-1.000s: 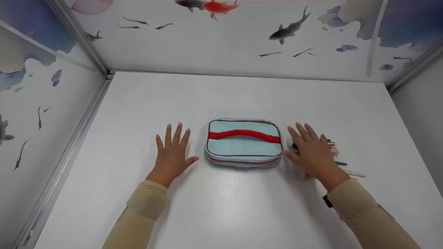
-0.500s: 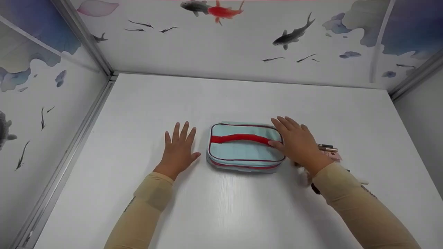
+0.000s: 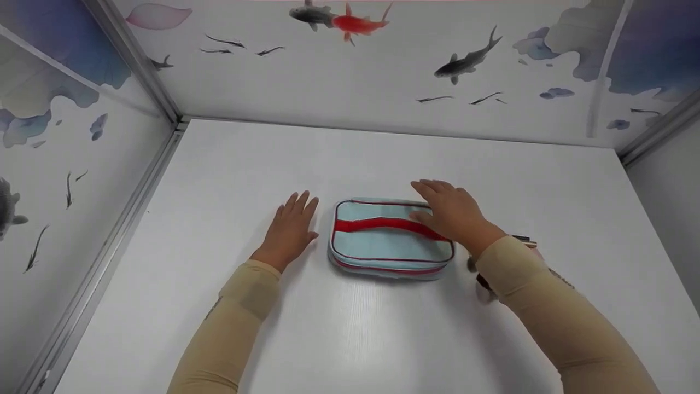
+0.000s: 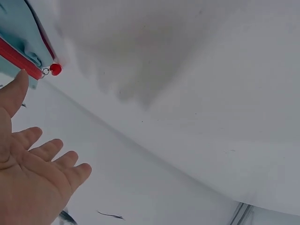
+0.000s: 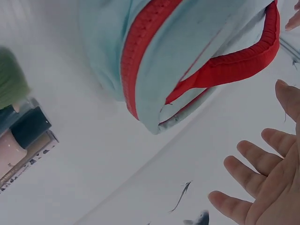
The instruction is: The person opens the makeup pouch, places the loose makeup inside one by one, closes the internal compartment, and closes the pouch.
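A light blue zipped toiletry bag [image 3: 383, 249] with dark red piping lies flat on the white table. Its red strap handle [image 3: 372, 223] arches across the top, and a red zipper [image 5: 129, 70] runs round the side. At the zipper's left end hangs a red ball pull [image 4: 56, 69]. My left hand [image 3: 289, 232] is held just left of the bag, fingers extended, thumb toward it. Over the bag's right end hovers my right hand [image 3: 456, 216], fingers straight and thumb overlapping the handle in the head view; it hides that corner. Neither hand grips anything.
Several small cosmetics lie right of the bag, partly hidden under my right forearm. Among them are a green brush head [image 5: 11, 79], a pink bottle [image 5: 9, 152] with a dark cap and a brown-gold tube [image 3: 530, 244]. Fish-patterned panels [image 3: 383, 87] border the white table [image 3: 350, 339].
My right hand has moved left from above the cosmetics to over the bag's right end. My left hand has come slightly nearer the bag and turned, its spread fingers drawing closer together.
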Demonstrator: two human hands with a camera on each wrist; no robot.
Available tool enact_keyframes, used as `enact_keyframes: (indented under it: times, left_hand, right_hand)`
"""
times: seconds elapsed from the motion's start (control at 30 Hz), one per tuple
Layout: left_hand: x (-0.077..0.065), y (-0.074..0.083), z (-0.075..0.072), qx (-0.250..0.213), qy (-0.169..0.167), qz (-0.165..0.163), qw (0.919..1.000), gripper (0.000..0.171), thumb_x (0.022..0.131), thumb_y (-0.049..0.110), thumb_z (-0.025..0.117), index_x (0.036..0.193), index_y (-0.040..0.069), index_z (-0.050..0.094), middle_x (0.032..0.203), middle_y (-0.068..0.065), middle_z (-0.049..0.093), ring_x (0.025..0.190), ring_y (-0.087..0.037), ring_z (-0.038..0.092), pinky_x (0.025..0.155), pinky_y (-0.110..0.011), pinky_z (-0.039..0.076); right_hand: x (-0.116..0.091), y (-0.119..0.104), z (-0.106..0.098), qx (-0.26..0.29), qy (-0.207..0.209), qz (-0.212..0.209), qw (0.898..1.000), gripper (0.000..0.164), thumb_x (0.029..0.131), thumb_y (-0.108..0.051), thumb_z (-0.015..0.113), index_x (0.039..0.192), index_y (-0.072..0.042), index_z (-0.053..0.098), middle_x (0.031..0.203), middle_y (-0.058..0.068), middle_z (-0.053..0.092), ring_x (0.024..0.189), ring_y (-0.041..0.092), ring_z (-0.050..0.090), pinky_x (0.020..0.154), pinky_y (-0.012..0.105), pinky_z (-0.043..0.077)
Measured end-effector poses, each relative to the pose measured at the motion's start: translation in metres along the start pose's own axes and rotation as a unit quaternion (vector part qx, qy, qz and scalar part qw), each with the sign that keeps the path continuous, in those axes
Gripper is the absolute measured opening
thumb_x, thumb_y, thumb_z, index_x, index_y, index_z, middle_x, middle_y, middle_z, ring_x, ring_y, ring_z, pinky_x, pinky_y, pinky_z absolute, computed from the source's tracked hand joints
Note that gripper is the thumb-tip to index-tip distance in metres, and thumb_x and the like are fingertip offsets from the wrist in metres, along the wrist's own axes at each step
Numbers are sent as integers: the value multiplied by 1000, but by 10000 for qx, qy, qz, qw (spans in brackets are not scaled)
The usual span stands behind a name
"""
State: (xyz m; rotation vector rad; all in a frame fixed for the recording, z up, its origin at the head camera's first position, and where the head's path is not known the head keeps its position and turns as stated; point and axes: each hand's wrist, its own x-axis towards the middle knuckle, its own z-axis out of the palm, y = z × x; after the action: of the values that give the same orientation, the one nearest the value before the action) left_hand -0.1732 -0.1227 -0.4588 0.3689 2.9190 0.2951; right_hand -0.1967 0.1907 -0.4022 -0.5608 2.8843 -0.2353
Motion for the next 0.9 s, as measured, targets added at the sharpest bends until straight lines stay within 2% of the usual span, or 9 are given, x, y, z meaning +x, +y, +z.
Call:
enact_keyframes:
  times: [0.1,0.23,0.47,0.63,0.9]
  left_hand:
    - [6,2,-2,-197,-80,29,9998,74,92,18,66,153,11,26,160,-11,19,147,-28,13,117,-43,17]
    - [13,5,-6,-715,-194,4,9973,70,92,12,65,152,13,29,159,-8,23,147,-25,16,116,-41,19]
    - [26,8,-9,-1766,-500,-341,9824,62,94,9,61,150,15,35,155,-5,33,145,-22,24,116,-40,22]
    - [38,7,-9,-2097,-598,-433,9750,59,95,4,58,149,15,37,153,-5,36,144,-22,26,116,-39,22]
    - [52,4,-6,-2369,-757,-770,9655,53,96,5,57,146,16,43,151,-4,40,143,-23,29,115,-41,25]
  right_hand:
    - [8,-4,-2,133,-154,41,9998,64,94,-34,62,148,-12,37,148,16,42,136,36,36,107,57,31]
    - [17,-8,-6,285,-291,84,9991,59,94,-33,62,146,-12,41,146,15,44,135,35,37,108,56,32]
    - [28,-14,-8,390,-476,-26,9981,53,94,-27,63,142,-11,47,143,15,48,134,35,39,108,54,33]
    - [35,-17,-8,398,-560,-115,9976,49,93,-23,64,139,-10,51,140,14,51,133,33,42,108,52,34]
    - [49,-23,-4,647,-809,121,9945,49,92,-21,66,138,-12,52,140,12,52,132,32,43,107,50,35]
